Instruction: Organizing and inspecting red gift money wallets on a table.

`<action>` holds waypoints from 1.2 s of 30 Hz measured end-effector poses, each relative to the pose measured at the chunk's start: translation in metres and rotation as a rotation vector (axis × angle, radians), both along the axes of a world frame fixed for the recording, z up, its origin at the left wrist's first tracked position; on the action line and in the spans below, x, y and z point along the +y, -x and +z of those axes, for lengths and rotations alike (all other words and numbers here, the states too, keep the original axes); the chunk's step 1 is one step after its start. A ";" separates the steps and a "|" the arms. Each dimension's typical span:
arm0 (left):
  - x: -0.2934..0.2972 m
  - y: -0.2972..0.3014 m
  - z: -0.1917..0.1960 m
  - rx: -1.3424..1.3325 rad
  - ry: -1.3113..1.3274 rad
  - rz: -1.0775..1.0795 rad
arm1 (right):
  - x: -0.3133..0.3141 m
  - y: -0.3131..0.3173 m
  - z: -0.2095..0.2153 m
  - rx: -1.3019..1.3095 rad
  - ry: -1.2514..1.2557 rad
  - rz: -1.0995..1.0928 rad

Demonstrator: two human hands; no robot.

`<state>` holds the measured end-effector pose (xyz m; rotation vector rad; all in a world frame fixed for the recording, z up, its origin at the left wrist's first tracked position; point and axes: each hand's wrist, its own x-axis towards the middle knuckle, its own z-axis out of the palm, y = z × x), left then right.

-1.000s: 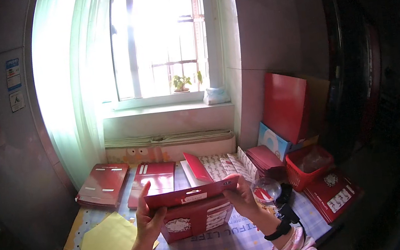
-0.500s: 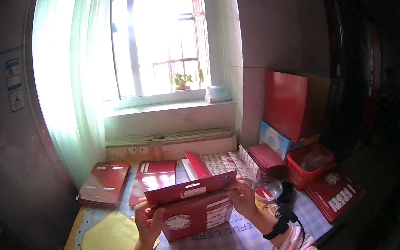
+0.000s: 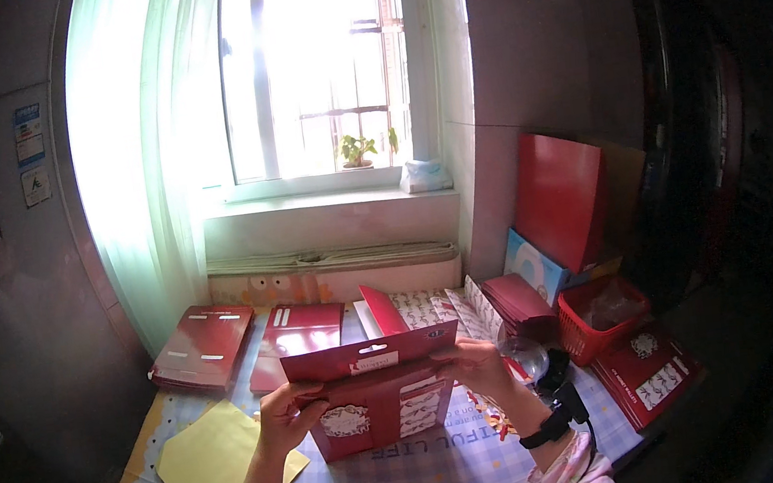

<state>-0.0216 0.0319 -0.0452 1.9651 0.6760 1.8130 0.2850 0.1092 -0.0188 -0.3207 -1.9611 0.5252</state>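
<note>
A dark red cardboard packet (image 3: 385,425) with white patterned panels stands tilted above the table in front of me. Along its top runs a flap with a hang hole (image 3: 373,348), folded up from the body. My left hand (image 3: 283,418) grips the packet's left side at the fold, thumb on the front. At the right end of the fold my right hand (image 3: 481,365) is closed on the same packet, its fingers lying along the crease under the flap. The packet hides part of the table and the papers behind it.
Red folders are stacked at the left (image 3: 204,341) and beside them (image 3: 305,324). Yellow paper (image 3: 220,455) lies near my left forearm. Folded red packets (image 3: 517,301), a clear plastic bowl (image 3: 525,360), a red basket (image 3: 577,336) and another printed red packet (image 3: 640,384) are at the right.
My right hand has shifted a little outward and lies more along the fold, with the flap pushed slightly more upright. The left hand keeps its grip.
</note>
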 end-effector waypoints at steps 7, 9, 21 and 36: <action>0.002 -0.003 -0.006 -0.062 -0.018 0.004 | 0.000 0.000 0.002 -0.010 -0.030 -0.025; 0.002 -0.008 -0.007 -0.124 0.004 0.006 | -0.001 0.000 0.004 -0.032 -0.031 -0.058; -0.036 -0.021 -0.030 -0.278 0.867 -0.194 | -0.051 -0.013 -0.027 -0.128 0.968 0.012; -0.053 -0.021 -0.055 0.538 0.776 0.184 | -0.072 -0.018 -0.076 -0.553 0.540 -0.301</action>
